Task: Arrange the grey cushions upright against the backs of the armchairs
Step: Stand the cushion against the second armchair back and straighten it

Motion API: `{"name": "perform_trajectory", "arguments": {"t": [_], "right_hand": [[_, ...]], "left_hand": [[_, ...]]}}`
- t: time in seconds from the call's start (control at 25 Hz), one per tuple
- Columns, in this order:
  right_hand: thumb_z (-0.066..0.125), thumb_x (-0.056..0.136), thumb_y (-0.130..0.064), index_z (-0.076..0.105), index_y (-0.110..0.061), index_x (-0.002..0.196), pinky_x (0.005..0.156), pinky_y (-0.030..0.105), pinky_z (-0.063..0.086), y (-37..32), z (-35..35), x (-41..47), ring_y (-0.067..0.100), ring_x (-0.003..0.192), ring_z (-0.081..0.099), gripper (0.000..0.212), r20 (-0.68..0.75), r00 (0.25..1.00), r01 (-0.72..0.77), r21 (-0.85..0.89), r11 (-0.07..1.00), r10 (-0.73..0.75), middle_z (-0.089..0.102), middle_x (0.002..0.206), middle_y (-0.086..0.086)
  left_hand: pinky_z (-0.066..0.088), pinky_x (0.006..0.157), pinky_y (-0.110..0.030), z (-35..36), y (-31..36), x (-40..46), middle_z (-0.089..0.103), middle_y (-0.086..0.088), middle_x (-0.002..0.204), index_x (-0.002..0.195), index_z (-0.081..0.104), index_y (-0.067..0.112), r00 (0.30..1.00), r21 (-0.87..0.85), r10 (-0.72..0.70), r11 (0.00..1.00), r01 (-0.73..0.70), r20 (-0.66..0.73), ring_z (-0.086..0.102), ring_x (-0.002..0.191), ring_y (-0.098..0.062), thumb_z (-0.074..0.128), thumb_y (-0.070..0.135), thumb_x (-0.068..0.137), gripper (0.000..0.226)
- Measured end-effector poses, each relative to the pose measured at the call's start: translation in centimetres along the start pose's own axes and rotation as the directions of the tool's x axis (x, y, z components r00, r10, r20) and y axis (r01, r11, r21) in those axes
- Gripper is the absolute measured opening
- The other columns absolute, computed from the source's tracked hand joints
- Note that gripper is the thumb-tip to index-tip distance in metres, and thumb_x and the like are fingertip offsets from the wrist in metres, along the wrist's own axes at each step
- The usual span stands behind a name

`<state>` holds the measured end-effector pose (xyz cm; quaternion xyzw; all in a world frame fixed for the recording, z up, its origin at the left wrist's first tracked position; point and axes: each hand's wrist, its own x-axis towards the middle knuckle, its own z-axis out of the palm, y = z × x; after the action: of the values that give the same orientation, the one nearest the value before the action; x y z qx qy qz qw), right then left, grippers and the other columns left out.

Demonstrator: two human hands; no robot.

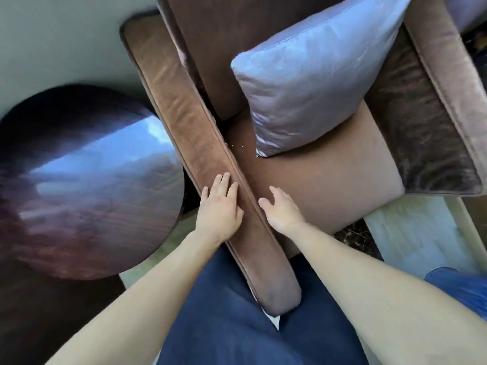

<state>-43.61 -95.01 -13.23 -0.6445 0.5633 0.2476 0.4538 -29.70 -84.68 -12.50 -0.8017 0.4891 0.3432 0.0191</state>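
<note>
Now: one cushion point(313, 83) stands upright on the seat, leaning on the armchair point(329, 185) back, likely as the task wants. Left hand point(220, 206) flat on the armrest point(184, 122), fingers spread, gripping nothing; right hand point(282, 210) open over the seat, empty. One round table point(87, 180) beside the chair.

grey cushion point(316, 72): shiny, square; upright, leaning on armchair point(329, 185) back | brown velvet armchair

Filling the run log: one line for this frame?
left hand open, over armrest | right hand open, over seat | grey cushion upright against chair back
</note>
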Motion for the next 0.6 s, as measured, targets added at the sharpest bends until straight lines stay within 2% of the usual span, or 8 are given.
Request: {"name": "perform_trajectory", "arguments": {"t": [0.16, 0.28, 0.4, 0.52, 0.6], "right_hand": [[0.043, 0.104, -0.041, 0.014, -0.023, 0.162, 0.128, 0.043, 0.01, 0.3, 3.8, -3.2, 0.024, 0.157, 0.005, 0.067, 0.004, 0.993, 0.119, -0.188, 0.975, -0.121, 0.004, 0.171, 0.001], [0.039, 0.105, -0.037, 0.008, -0.02, 0.162, 0.127, 0.045, 0.011, 1.1, 5.9, -5.0, 0.027, 0.157, 0.004, 0.067, 0.064, 0.973, 0.228, -0.39, 0.892, -0.221, -0.007, 0.171, 0.007], [0.04, 0.103, -0.029, 0.014, -0.018, 0.161, 0.127, 0.046, 0.01, 3.3, 8.0, -7.9, 0.031, 0.157, -0.001, 0.064, 0.129, 0.96, 0.281, -0.495, 0.823, -0.25, -0.013, 0.17, 0.009], [0.043, 0.101, -0.026, 0.025, -0.019, 0.158, 0.127, 0.046, 0.01, 6.9, 10.5, -11.5, 0.029, 0.158, 0.0, 0.061, 0.204, 0.934, 0.356, -0.544, 0.76, -0.292, -0.006, 0.171, 0.005], [0.044, 0.1, -0.032, 0.027, -0.018, 0.158, 0.127, 0.046, 0.011, 9.5, 12.4, -13.5, 0.029, 0.157, -0.001, 0.062, 0.264, 0.923, 0.384, -0.563, 0.731, -0.281, -0.006, 0.171, 0.005]], "left_hand": [[0.022, 0.125, -0.052, 1.7, 0.3, -2.1, 0.022, -0.015, 0.169, 0.155, 0.038, 0.011, 1.0, -0.024, -0.021, 1.0, 0.021, -0.018, 0.018, 0.157, -0.032, 0.052, 0.03, 0.095, 0.064], [0.028, 0.124, -0.048, 4.0, 0.8, -4.7, 0.025, -0.017, 0.168, 0.152, 0.04, 0.01, 0.998, -0.085, -0.063, 0.994, 0.063, -0.004, 0.024, 0.155, -0.034, 0.05, 0.028, 0.096, 0.06], [0.034, 0.12, -0.049, 7.8, 2.0, -9.2, 0.021, -0.019, 0.168, 0.151, 0.041, 0.009, 0.993, -0.127, -0.109, 0.985, 0.115, 0.052, 0.026, 0.153, -0.037, 0.046, 0.027, 0.1, 0.054], [0.044, 0.11, -0.048, 11.2, 3.0, -14.5, 0.042, -0.019, 0.156, 0.146, 0.046, 0.008, 0.977, -0.218, -0.192, 0.954, 0.207, 0.092, 0.045, 0.14, -0.04, 0.045, 0.025, 0.099, 0.05], [0.046, 0.106, -0.047, 13.6, 2.3, -18.7, 0.049, -0.022, 0.148, 0.144, 0.045, 0.006, 0.952, -0.256, -0.248, 0.923, 0.289, 0.182, 0.05, 0.134, -0.041, 0.045, 0.023, 0.098, 0.05]]}}
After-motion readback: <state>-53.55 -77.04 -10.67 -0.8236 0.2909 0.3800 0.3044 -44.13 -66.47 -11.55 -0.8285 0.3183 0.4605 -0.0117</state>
